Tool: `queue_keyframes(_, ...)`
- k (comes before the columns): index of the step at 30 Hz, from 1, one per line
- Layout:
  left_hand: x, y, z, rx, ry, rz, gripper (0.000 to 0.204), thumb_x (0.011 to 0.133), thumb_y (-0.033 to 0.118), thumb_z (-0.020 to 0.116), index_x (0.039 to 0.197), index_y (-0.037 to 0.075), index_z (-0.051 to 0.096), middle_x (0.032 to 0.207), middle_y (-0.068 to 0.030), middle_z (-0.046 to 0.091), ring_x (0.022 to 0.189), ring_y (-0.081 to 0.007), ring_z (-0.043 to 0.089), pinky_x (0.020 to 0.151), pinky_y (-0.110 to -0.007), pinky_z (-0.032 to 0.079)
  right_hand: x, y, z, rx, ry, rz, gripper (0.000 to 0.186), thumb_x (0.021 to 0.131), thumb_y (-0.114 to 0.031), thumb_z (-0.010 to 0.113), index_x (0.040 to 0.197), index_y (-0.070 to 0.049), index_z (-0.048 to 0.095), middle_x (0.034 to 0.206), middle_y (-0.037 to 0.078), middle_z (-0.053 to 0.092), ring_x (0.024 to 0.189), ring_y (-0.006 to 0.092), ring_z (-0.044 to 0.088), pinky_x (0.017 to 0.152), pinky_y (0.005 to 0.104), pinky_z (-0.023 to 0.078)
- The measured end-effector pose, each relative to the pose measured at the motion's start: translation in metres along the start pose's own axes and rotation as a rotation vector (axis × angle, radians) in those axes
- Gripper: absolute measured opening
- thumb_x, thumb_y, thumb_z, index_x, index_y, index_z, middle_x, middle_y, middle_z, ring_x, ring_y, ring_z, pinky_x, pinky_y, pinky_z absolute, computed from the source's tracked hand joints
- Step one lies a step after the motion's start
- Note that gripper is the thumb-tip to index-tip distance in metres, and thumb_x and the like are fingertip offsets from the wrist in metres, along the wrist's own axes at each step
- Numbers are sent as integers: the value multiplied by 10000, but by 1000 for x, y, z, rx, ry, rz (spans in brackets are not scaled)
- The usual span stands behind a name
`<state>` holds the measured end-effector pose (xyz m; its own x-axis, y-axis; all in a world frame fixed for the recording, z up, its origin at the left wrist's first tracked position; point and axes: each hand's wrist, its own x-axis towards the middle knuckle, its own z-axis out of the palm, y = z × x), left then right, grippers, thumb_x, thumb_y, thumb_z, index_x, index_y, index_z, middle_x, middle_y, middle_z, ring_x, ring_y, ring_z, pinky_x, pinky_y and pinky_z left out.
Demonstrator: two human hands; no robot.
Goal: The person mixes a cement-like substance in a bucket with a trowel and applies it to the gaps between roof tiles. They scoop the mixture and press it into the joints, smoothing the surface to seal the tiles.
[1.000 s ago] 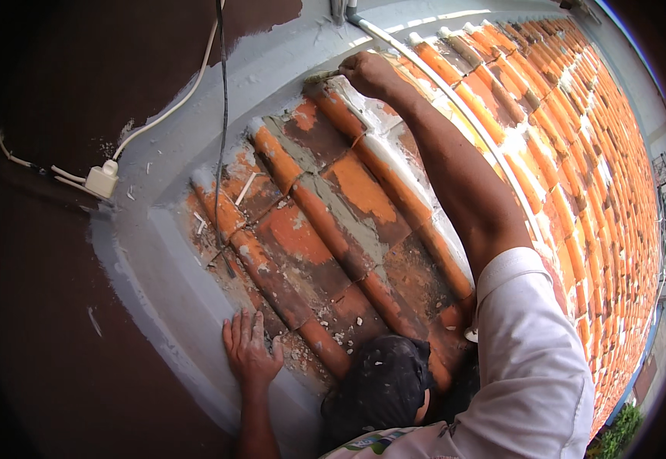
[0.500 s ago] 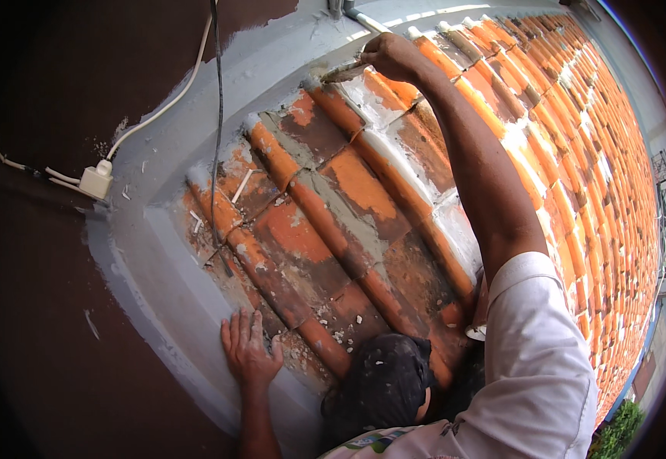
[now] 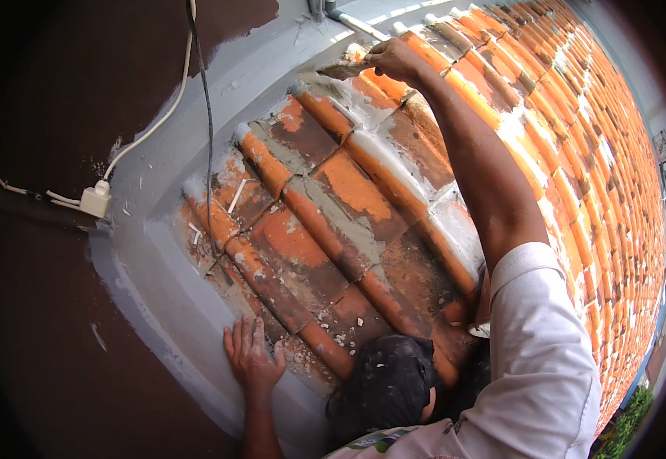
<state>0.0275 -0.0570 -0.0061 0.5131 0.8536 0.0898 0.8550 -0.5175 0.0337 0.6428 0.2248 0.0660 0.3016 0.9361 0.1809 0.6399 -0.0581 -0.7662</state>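
Observation:
My right hand (image 3: 394, 60) reaches to the upper edge of the tiled roof, its fingers closed round a trowel. The mortar-smeared trowel blade (image 3: 342, 71) points left, over the grey joint where the tiles meet the wall. Most of the handle is hidden in my fist. Below the blade, grey mortar (image 3: 341, 210) lines the side of a rounded orange ridge tile (image 3: 321, 226). My left hand (image 3: 255, 353) lies with fingers spread on the grey-coated ledge (image 3: 187, 306) beside the tiles, holding nothing.
A white cable ends at a white socket block (image 3: 96, 199) on the dark wall. A black cable (image 3: 207, 138) hangs over the tiles. Crumbs of rubble (image 3: 348, 333) lie near a dark cloth-covered shape (image 3: 386, 382). A grey pipe (image 3: 356, 24) stands beyond my right hand.
My right hand has shifted slightly, and the trowel blade now shows more fully to its left. My left hand stays on the ledge. The view has moved a little.

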Motion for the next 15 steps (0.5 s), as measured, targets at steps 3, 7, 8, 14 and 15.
queue_keyframes(3, 0, 0, -2, 14, -2, 5, 651, 816, 293, 785, 1398, 14, 702, 1468, -284, 654, 1444, -434, 555, 1325, -579, 269, 11, -5, 32, -209, -56, -139, 212, 921, -185, 731, 1078, -87, 836, 951, 129, 801, 897, 317, 774, 824, 444, 610)
queue_keyframes(7, 0, 0, -1, 16, 2, 3, 646, 812, 293, 782, 1391, 17, 704, 1467, -283, 655, 1433, -433, 566, 1323, -581, 272, -14, -6, 18, -202, -167, -119, 227, 934, -237, 708, 972, -35, 803, 844, 126, 755, 752, 264, 706, 696, 427, 569)
queue_keyframes(8, -1, -1, -1, 8, 8, 9, 654, 804, 281, 788, 1395, 15, 703, 1464, -285, 654, 1431, -435, 562, 1321, -590, 267, -22, -7, 0, -214, -252, 15, 234, 935, -240, 702, 946, -24, 790, 818, 116, 738, 715, 247, 677, 660, 423, 553)
queue_keyframes(14, -2, -1, 2, -7, 22, 11, 667, 793, 257, 794, 1406, 13, 699, 1452, -291, 654, 1417, -442, 562, 1313, -610, 264, -28, -15, -37, -154, -197, 120, 252, 1016, -238, 686, 1050, -40, 837, 698, 54, 668, 487, 96, 476, 414, 315, 335)
queue_keyframes(15, -2, 0, 2, -4, 20, 13, 664, 795, 257, 792, 1405, 14, 699, 1449, -292, 655, 1413, -443, 565, 1312, -610, 266, -18, -17, -25, -114, -112, 71, 270, 1018, -251, 693, 1085, -33, 839, 716, 62, 682, 491, 101, 485, 420, 312, 346)
